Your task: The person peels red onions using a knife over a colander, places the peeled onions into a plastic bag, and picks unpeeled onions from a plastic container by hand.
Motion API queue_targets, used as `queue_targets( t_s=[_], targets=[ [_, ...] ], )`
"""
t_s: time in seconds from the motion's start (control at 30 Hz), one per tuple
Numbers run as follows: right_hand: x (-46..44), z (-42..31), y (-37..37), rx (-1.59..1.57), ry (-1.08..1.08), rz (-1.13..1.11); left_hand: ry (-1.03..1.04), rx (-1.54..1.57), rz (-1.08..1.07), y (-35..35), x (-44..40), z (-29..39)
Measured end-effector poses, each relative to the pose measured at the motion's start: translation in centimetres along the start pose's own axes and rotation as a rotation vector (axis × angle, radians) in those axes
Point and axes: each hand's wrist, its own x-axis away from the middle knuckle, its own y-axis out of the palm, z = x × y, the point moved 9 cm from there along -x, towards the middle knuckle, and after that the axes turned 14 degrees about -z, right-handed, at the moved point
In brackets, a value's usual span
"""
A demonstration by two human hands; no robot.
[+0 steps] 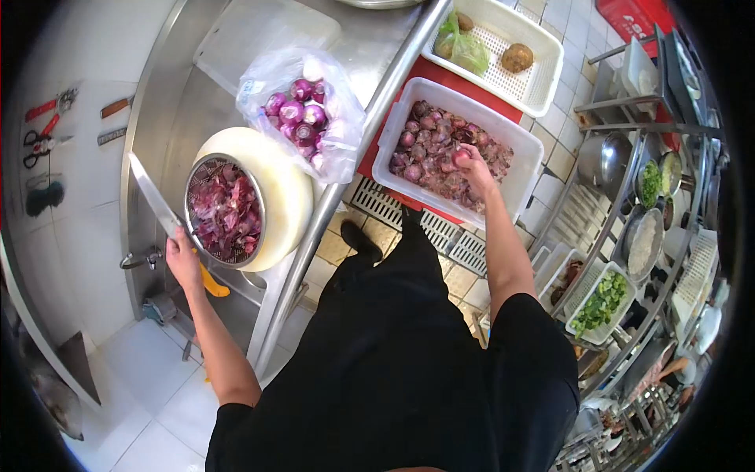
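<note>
My left hand [184,259] is closed around the yellow handle of a large kitchen knife [152,191], whose blade points up and away beside the sink wall. Just right of the blade, a metal colander [226,211] of red onion skins and trimmings rests on a round, pale cutting board [292,206]. A small red onion [461,157] is pinched in my right hand [476,171], above a white plastic tub [521,145] full of unpeeled red onions [429,145]. Peeled purple onions [299,114] fill a clear plastic bag [342,130] at the board's far edge.
The steel counter [385,47] runs along my left, with a tap [141,258] at its wall. Behind the tub, a white basket [543,79] holds a potato-like item [517,57] and a green bag [464,47]. A metal rack [609,236] with trays of greens [602,303] stands at right.
</note>
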Motion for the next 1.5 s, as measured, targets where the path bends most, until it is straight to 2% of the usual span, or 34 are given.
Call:
queue_targets(
  t_s=[0.1,0.17,0.2,0.23,0.3,0.33,0.37,0.4,0.47,0.6,0.63,0.67,0.77,0.87,0.9,1.0,1.1,1.2,1.27,1.37,1.47,1.5],
  targets=[
    [-1.3,-1.1,-2.3,0.97,-0.059,0.212,0.092,0.007,-0.053,0.0,-1.2,-1.4],
    [2.4,-5.4,4.6,0.618,-0.212,0.127,0.1,0.04,-0.112,0.3,-1.0,-1.1],
    [3.7,-7.1,8.3,0.443,-0.28,0.07,0.164,-0.043,-0.115,0.1,-0.6,0.3],
    [3.6,-7.9,10.4,0.416,-0.421,0.005,0.148,-0.029,-0.143,0.2,-0.4,0.4],
    [5.1,-9.0,19.1,0.123,-0.424,-0.288,0.204,0.047,-0.259,1.0,-1.3,-1.8],
    [6.7,-10.1,24.4,-0.02,-0.413,-0.435,0.176,-0.047,-0.313,1.5,0.1,0.4],
    [8.1,-10.5,30.2,-0.057,-0.391,-0.57,0.134,-0.069,-0.393,2.3,1.1,2.1],
    [9.2,-10.5,35.5,-0.063,-0.396,-0.653,0.19,0.047,-0.477,3.3,1.7,3.4],
    [10.4,-9.0,44.3,-0.092,-0.368,-0.878,0.314,-0.046,-0.511,4.6,1.7,4.4],
    [9.4,-3.1,53.8,-0.239,-0.222,-0.931,0.462,-0.041,-0.562,4.2,2.8,7.6],
    [9.6,-2.4,55.8,-0.339,-0.174,-0.83,0.468,-0.031,-0.571,3.7,3.1,8.1],
    [9.7,-1.6,57.3,-0.354,-0.139,-0.652,0.46,-0.156,-0.545,3.1,3.1,8.4],
    [7.7,0.5,58.4,-0.362,-0.136,-0.551,0.427,-0.296,-0.443,1.3,2.8,8.7],
    [3.5,2.3,58.1,-0.522,-0.166,-0.768,0.349,-0.336,-0.4,0.4,2.3,8.4],
    [3.9,1.7,58.8,-0.467,-0.218,-0.621,0.339,-0.331,-0.385,0.2,2.1,8.2],
    [5.2,0.2,60.6,-0.508,-0.362,-0.442,0.306,-0.27,-0.295,0.0,1.7,7.6],
    [4.5,-1.2,60.7,-0.351,-0.518,-0.411,0.277,-0.203,-0.161,0.4,1.6,7.0],
    [4.2,-2.5,60.1,-0.255,-0.663,-0.356,0.224,-0.069,-0.193,2.4,1.9,6.0],
    [4.1,-3.0,59.9,-0.17,-0.725,-0.373,0.295,-0.11,-0.143,2.4,1.8,6.6],
    [4.1,-2.1,60.9,-0.14,-0.464,-0.417,0.409,-0.259,-0.134,1.2,1.3,8.3],
    [2.9,-2.0,61.4,0.044,-0.231,-0.435,0.32,-0.273,-0.172,1.9,0.4,7.2],
    [0.9,-1.4,60.6,0.112,-0.271,-0.455,0.358,-0.257,-0.071,2.0,0.6,6.9]
  ],
)
